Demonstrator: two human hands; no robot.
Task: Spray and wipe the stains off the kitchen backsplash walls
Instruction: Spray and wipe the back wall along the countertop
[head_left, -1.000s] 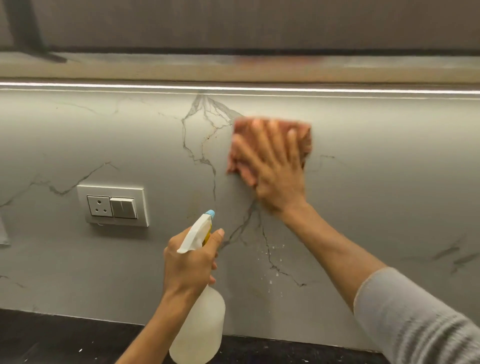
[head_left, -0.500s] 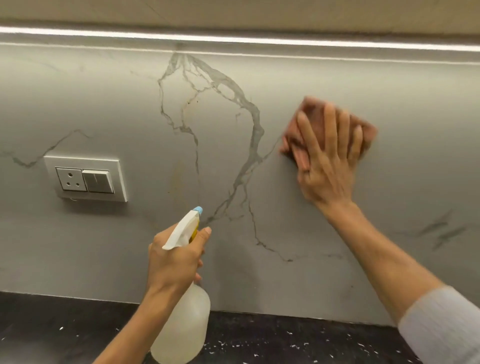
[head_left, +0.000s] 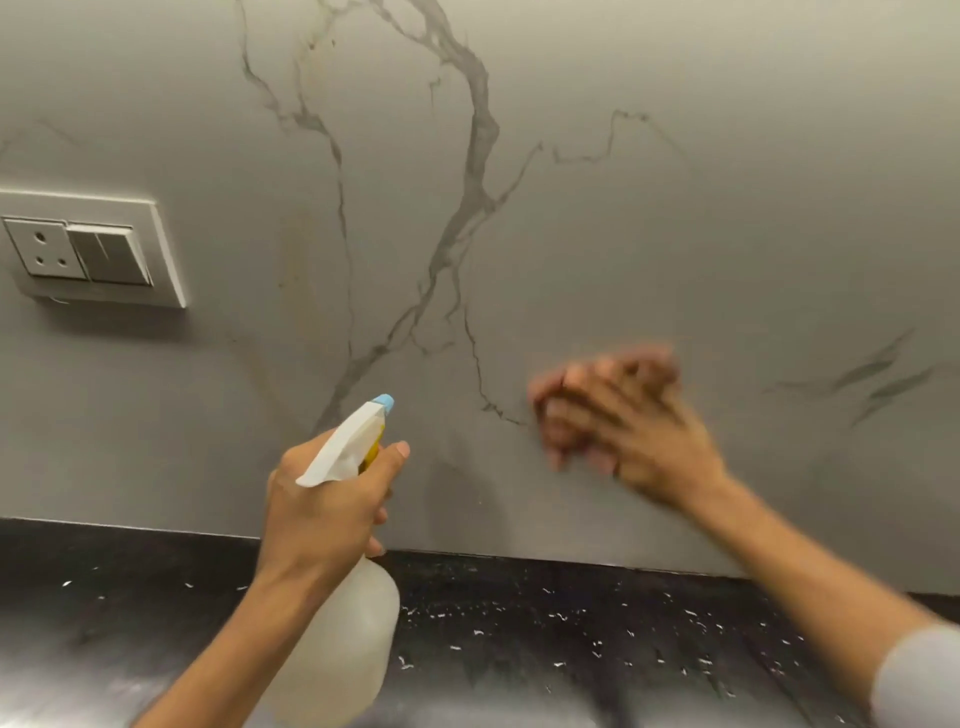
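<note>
Left hand (head_left: 327, 512) is wrapped round the neck of the spray bottle (head_left: 337, 649), fingers clamped on it; index finger (head_left: 387, 462) lies stretched along the side of the white trigger head (head_left: 345, 449), tip just short of the blue nozzle (head_left: 383, 401); nozzle points at the backsplash (head_left: 675, 208); the translucent bottle body hangs below the fist, over the black speckled countertop (head_left: 571, 639).

Right hand (head_left: 628, 431) is flat against the backsplash, low on the wall, right of the nozzle and above the counter edge; heavy motion blur; fingers spread and pointing up-left; pinkish cloth (head_left: 550, 421) shows only as a smear under the fingertips, so cannot tell how firmly it is pinned, only that the palm presses it to the wall.

Dark marble veining (head_left: 478, 156) runs above and left of the right fingertips, one thin vein ending just beside them; faint brownish streak (head_left: 296, 249) above the left hand; socket and switch plate (head_left: 88, 249) well left of both hands; grey sleeve (head_left: 919, 675) at the right forearm.
</note>
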